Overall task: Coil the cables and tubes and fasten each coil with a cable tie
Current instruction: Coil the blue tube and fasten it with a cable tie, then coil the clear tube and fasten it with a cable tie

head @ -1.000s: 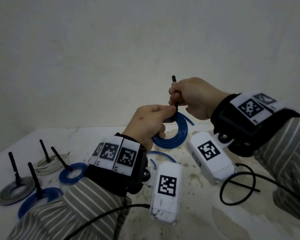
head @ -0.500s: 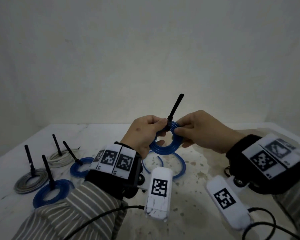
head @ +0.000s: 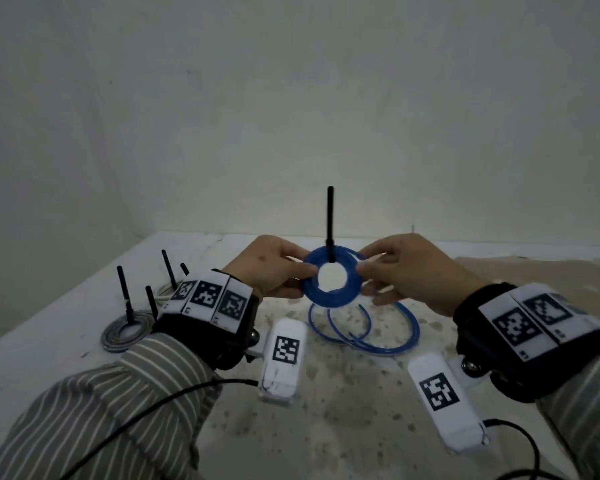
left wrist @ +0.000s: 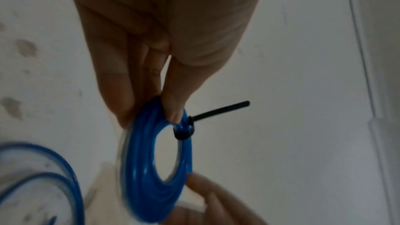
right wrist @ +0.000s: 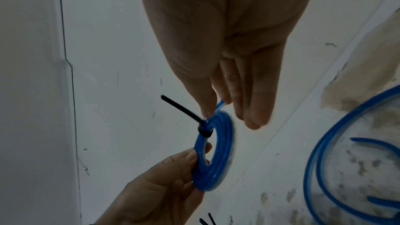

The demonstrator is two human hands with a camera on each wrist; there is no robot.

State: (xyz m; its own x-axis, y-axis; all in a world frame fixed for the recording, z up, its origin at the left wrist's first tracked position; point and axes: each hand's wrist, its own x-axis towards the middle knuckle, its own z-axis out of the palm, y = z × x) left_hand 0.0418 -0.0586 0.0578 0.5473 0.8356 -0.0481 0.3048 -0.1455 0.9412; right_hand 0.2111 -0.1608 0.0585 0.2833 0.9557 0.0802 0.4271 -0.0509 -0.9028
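A blue tube coil [head: 326,298] hangs above the table between both hands, its hole facing me. A black cable tie [head: 330,216] wraps its top, and the tail stands straight up. My left hand [head: 303,273] pinches the coil's left edge with thumb and fingers. My right hand [head: 361,271] pinches the right edge, its other fingers straight. In the left wrist view the thumb lies on the coil [left wrist: 140,168] next to the tie [left wrist: 220,109]. In the right wrist view my right hand [right wrist: 214,109] nips the coil [right wrist: 224,143] beside the tie's head [right wrist: 204,131].
Loose blue tubes [head: 364,337] curl on the stained table below the hands. At the left lie tied coils, a grey one [head: 125,333] and a white one [head: 163,289], with black tie tails sticking up. A pale wall [head: 291,98] stands behind.
Both hands came down with the coil. The right hand let go of the tie's tail and took the coil's right edge. The coil turned to face me, tail upright.
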